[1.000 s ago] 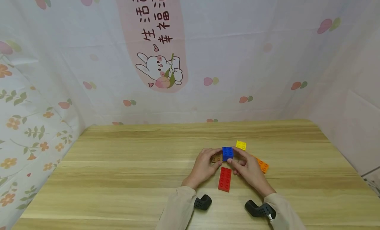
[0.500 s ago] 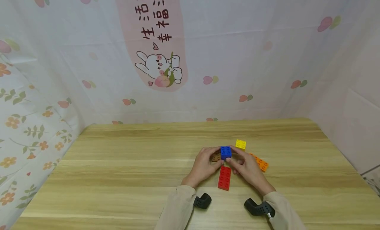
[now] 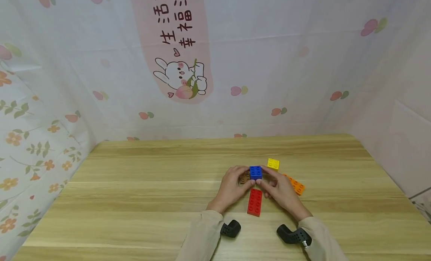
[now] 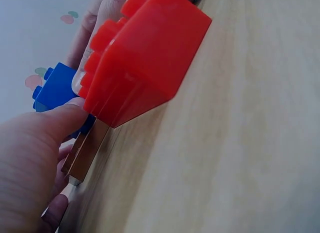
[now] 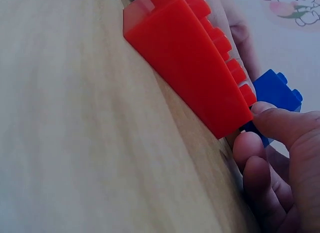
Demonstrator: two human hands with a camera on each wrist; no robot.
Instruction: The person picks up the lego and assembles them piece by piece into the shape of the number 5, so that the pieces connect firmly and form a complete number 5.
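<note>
A blue toy building brick (image 3: 255, 172) sits between my two hands, studs up, over the right end of a brown brick (image 3: 245, 178). My left hand (image 3: 232, 186) pinches the blue brick between thumb and forefinger from the left. From the right, my right hand (image 3: 281, 188) pinches the same brick, its other fingers curled below, as the right wrist view shows. In the left wrist view the brown brick (image 4: 89, 150) lies low at the tabletop, under the blue one (image 4: 56, 88). Whether the two are fully joined is hidden by the thumbs and the red brick.
A long red brick (image 3: 254, 202) lies just in front of the hands, large in both wrist views. Behind the right hand are a yellow brick (image 3: 273, 163) and an orange brick (image 3: 296, 185). The wooden table (image 3: 134, 186) meets a patterned cloth (image 3: 256, 66) at the back.
The blue brick has shifted slightly left and sits a little lower, nearer the brown brick. The left thumb has come in against its front. The other bricks keep their places.
</note>
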